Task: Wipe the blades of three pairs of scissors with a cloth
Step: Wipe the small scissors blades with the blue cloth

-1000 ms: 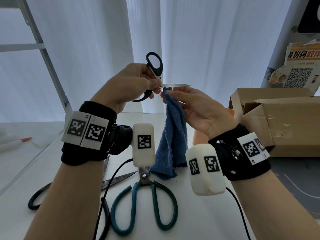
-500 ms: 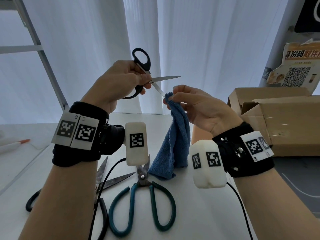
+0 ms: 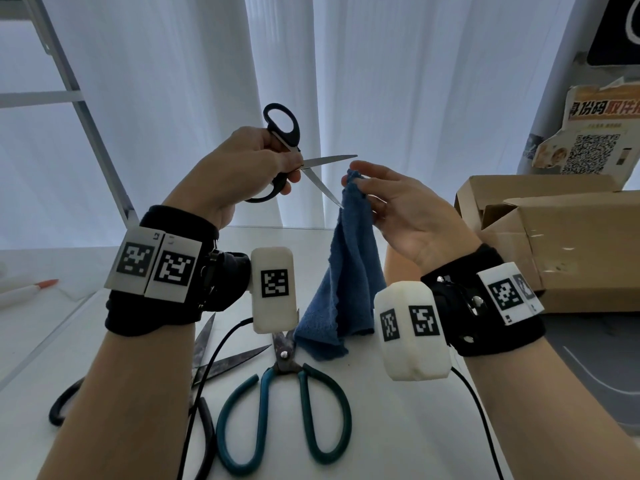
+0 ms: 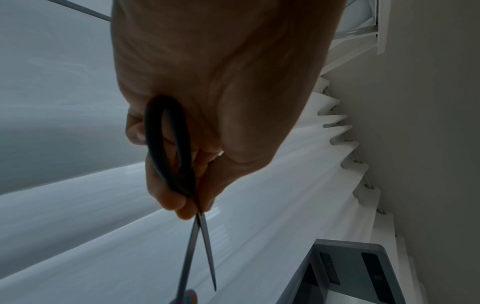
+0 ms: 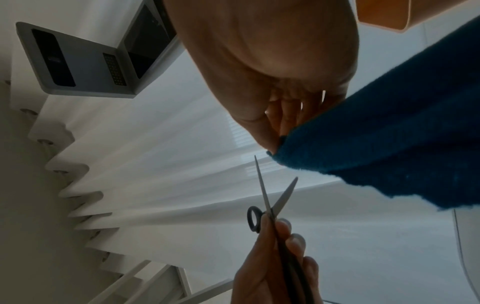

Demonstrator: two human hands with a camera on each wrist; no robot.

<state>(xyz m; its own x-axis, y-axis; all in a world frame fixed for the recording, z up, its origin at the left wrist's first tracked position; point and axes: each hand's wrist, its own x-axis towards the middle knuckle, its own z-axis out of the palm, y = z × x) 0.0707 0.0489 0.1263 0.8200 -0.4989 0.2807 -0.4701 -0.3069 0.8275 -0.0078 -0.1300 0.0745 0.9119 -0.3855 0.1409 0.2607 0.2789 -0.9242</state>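
1. Head view: the left hand (image 3: 242, 171) is raised above a white table (image 3: 398, 427), fingers curled round the handles of black-handled scissors (image 3: 289, 157). The blades are spread in a V – one points right, the other slants down to the right, its tip at the edge of the cloth.
2. The right hand (image 3: 398, 209) pinches the top corner of a blue cloth (image 3: 349, 271) btwn thumb and fingertips; the other fingers are loosely spread. The cloth hangs down, its lower end bunched on the table.
3. Only the head view shows the table: teal-handled scissors (image 3: 284, 420) lie shut w/ handles toward the person, and dark scissors (image 3: 207, 362) lie open at left, partly hidden by the left forearm. A cardboard box (image 3: 554, 244) sits at right.
4. Left wrist view: the palm fills the top; one black loop and both blades (image 4: 200, 246) show, the other loop is hidden. The cloth is out of frame.
5. Right wrist view: the cloth corner (image 5: 363, 144) sits just beside a blade tip, but I can't tell if they touch – the pinch itself is mostly covered by cloth.
6. Writing: a torn poster (image 3: 595, 133) at upper right carries a QR code and Chinese characters, cut off by the frame edge. Square coded tags sit on both wristbands.
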